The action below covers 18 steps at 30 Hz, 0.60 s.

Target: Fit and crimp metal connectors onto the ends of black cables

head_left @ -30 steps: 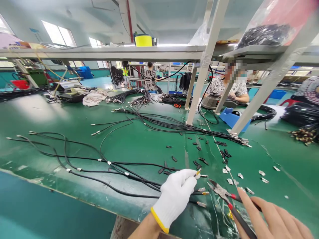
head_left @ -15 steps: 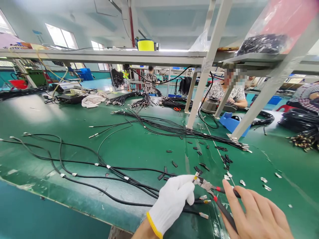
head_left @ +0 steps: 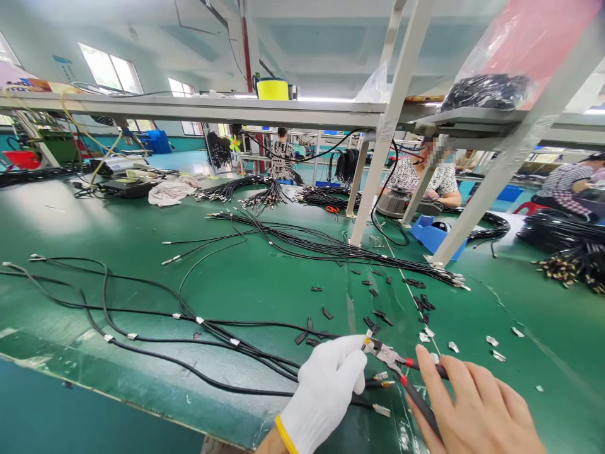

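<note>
My left hand [head_left: 331, 381], in a white glove with a yellow cuff, is closed on the end of a black cable [head_left: 293, 325]. The cable's small metal connector [head_left: 367, 340], with a yellow band, sticks out past the fingertips. My bare right hand [head_left: 477, 403] is wrapped around pliers [head_left: 418, 397] with black and red handles. The plier jaws are at the connector; whether they grip it I cannot tell. Below the glove, several other cable ends with metal connectors [head_left: 382, 410] lie on the green table [head_left: 142, 384].
Small black plastic pieces [head_left: 327, 313] and silver scraps [head_left: 491, 341] are scattered to the right. A bundle of black cables [head_left: 331, 246] runs across the middle. A shelf post [head_left: 378, 170] and a blue tape dispenser [head_left: 432, 236] stand behind. Across the table sits a person [head_left: 420, 176].
The view has shifted slightly, so the scene sits a little further left. My hands, the cable end and the pliers keep nearly the same position relative to each other.
</note>
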{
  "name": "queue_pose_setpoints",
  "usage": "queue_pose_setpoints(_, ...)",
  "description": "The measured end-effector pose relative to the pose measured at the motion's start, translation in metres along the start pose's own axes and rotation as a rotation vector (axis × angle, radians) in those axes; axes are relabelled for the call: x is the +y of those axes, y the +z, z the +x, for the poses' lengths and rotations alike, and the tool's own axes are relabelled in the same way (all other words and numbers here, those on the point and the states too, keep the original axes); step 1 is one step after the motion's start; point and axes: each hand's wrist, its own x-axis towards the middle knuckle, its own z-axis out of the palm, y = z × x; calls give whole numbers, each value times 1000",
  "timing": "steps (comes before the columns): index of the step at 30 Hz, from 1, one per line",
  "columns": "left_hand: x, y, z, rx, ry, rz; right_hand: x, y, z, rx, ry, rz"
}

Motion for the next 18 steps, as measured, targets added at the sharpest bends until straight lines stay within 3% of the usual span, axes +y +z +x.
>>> queue_pose_setpoints(9, 1, 1, -2, 10, -21, 32, 10, 3, -3, -31, -63, 41)
queue_pose_setpoints(18, 4, 4, -5, 89, -82, 127, 0, -1, -2, -19, -40, -54)
